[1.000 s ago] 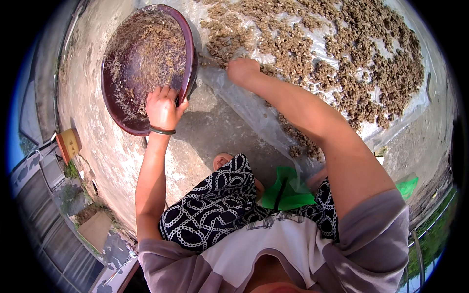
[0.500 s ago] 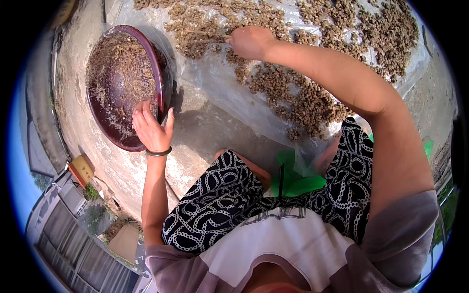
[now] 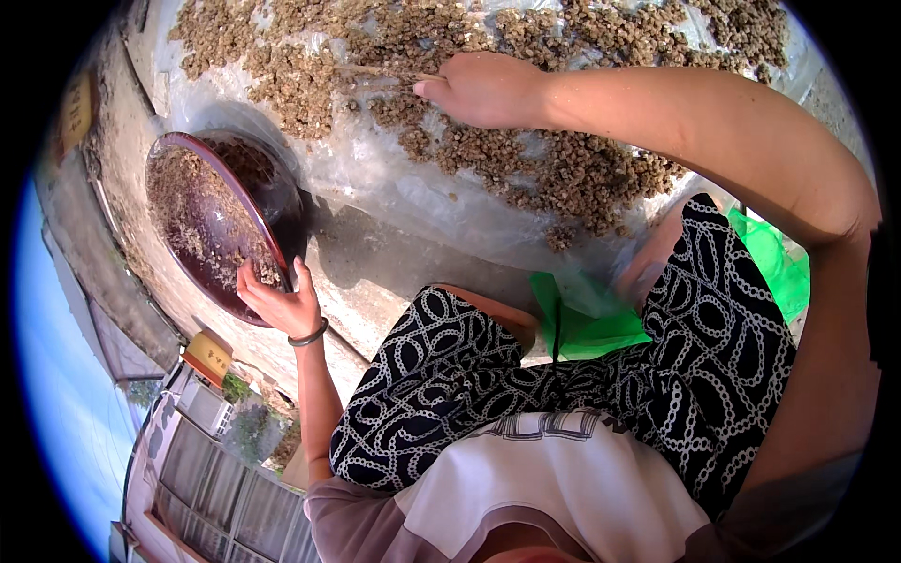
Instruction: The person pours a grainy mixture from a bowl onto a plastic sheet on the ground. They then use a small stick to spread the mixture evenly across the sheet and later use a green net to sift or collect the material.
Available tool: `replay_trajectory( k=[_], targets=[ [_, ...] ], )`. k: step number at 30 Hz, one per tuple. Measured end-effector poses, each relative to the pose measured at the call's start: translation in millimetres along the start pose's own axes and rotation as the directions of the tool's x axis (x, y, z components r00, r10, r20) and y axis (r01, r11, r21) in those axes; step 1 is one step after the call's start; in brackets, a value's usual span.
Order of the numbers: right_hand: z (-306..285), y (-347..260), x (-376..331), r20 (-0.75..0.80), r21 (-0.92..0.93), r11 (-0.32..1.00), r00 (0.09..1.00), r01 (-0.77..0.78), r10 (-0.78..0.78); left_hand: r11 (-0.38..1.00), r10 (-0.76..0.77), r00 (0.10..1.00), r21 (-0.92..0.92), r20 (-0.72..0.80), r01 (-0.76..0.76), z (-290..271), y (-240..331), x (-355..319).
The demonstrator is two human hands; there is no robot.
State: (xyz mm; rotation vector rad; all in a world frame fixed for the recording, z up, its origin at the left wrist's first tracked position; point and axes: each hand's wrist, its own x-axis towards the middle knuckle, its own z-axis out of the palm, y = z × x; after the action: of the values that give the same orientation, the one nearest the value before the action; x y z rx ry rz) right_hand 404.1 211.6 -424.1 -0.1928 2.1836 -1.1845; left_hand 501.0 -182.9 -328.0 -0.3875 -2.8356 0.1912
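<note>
One dark red basin (image 3: pixel 221 218) tilts just beside the near left part of the plastic sheet (image 3: pixel 375 178), its mouth facing left, the oval's long axis running upper left to lower right. Left hand (image 3: pixel 284 305), half open, holds its near rim between thumb and fingers. Right hand (image 3: pixel 488 89), closed, grips a thin stick (image 3: pixel 385 71) pointing left over brown clumps (image 3: pixel 563 169). Bare concrete (image 3: pixel 352 298) lies between the sheet's near edge and the knees (image 3: pixel 432 314).

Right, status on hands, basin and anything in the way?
Left hand at rim of maroon basin. Right hand closed on apparent thin stick, over brown clumps on plastic sheet. Green plastic lies apart from both hands.
</note>
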Motion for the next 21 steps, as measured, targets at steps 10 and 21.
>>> replay_trajectory(
  k=[10, 21],
  targets=[
    [34, -21, 2, 0.128, -0.039, 0.998, 0.99, -0.05, 0.055, 0.987, -0.122, 0.992, -0.104, 0.044, 0.126, 13, -69, 0],
    [57, -10, -23, -0.039, -0.177, 0.982, 0.998, -0.058, 0.052, 0.89, -0.253, 0.96, -0.361, 0.119, 0.279, -14, -101, 40]
  ],
)
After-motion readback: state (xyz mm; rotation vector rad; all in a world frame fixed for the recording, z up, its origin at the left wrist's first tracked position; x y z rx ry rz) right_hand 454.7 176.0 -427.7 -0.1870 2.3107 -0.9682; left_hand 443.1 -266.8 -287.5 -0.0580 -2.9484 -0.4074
